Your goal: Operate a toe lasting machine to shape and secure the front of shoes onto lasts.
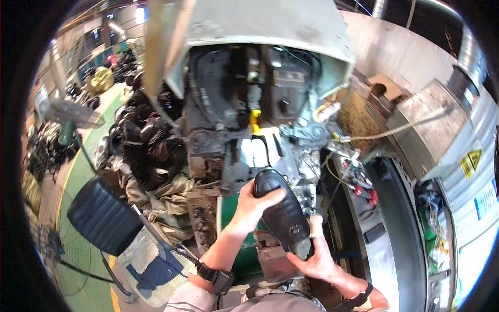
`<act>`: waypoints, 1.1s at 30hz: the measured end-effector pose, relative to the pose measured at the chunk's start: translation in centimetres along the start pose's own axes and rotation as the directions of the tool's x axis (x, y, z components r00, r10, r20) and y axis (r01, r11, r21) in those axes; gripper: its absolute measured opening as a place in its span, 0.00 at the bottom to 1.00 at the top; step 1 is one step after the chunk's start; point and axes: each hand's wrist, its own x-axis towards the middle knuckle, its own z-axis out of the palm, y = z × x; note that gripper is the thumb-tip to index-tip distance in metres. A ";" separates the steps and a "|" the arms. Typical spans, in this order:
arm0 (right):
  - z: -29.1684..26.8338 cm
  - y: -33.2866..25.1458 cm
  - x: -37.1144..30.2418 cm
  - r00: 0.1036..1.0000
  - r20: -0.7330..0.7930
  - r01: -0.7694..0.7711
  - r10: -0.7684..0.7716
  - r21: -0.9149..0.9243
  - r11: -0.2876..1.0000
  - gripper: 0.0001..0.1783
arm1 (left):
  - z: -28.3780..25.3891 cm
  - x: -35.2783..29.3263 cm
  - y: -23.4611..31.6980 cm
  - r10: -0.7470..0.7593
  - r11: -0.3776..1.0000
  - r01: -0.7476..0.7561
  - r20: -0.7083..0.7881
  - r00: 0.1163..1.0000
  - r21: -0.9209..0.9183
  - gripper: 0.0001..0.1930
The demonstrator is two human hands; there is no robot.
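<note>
A dark, glossy black shoe [283, 210] is held out in front of me, slanting from upper left to lower right. My left hand [255, 204] wraps its upper end, the thumb lying across the shoe. At its lower end my right hand [316, 256] grips the other tip, thumb on one side and a finger with pale wrapping on the other. Just beyond the shoe stands a grimy machine [218, 119] under a light grey hood [265, 23]. Inside it are a yellow bent part [255, 122] and a brightly lit pale piece [254, 151].
To the left, dark shoes [138, 130] lie heaped above crumpled tan sacks [166, 208]. A black padded chair [104, 213] stands nearer me. At right are a long dark trough [395, 208], hoses, red-handled parts [366, 195] and a metal box [426, 125].
</note>
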 end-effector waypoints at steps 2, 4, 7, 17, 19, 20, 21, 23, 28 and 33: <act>0.2 1.4 -3.8 0.997 -0.066 0.024 -0.030 -0.095 0.995 0.59 | 3.3 -1.2 -0.6 0.081 0.993 -0.088 0.090 0.993 0.084 0.18; -0.2 3.1 -6.1 0.993 -0.121 -0.008 -0.002 -0.079 0.997 0.57 | 6.0 -1.6 -1.3 0.108 0.975 -0.139 0.175 0.979 0.174 0.19; -1.8 4.2 -9.0 0.970 -0.242 0.013 -0.035 -0.091 0.996 0.49 | 10.4 -2.3 -3.4 0.141 0.959 -0.189 0.224 0.964 0.210 0.20; -12.8 8.0 -24.0 0.849 -0.488 -0.082 0.203 0.257 0.963 0.61 | 25.9 -3.5 -16.0 -0.275 0.961 0.266 0.225 0.935 0.068 0.17; -14.6 8.5 -27.9 0.792 -0.592 -0.219 0.150 -0.045 0.975 0.60 | 29.5 -4.1 -20.5 -0.438 0.898 0.438 0.165 0.884 0.042 0.17; -14.7 9.2 -28.9 0.647 -0.713 -0.210 0.270 0.174 0.962 0.58 | 31.3 -4.6 -23.1 -0.489 0.872 0.487 0.128 0.863 0.043 0.18; -14.9 9.9 -30.0 0.487 -0.801 -0.125 0.348 0.330 0.936 0.55 | 33.0 -4.9 -25.8 -0.508 0.860 0.493 0.123 0.853 0.135 0.21; -17.4 11.8 -33.6 0.153 -0.658 -0.220 0.738 0.705 0.674 0.40 | 35.2 -5.2 -30.5 -0.599 0.799 0.551 0.249 0.761 0.241 0.24; -28.6 18.2 -48.8 -0.255 -0.425 -0.073 0.868 0.904 0.421 0.33 | 33.3 -6.5 -37.9 -0.796 0.525 0.078 0.456 0.398 0.848 0.25; -38.7 21.2 -66.9 -0.299 -0.270 0.158 0.915 0.932 0.327 0.16 | 25.8 -6.1 -39.2 -0.800 0.327 -0.113 0.339 0.496 0.938 0.25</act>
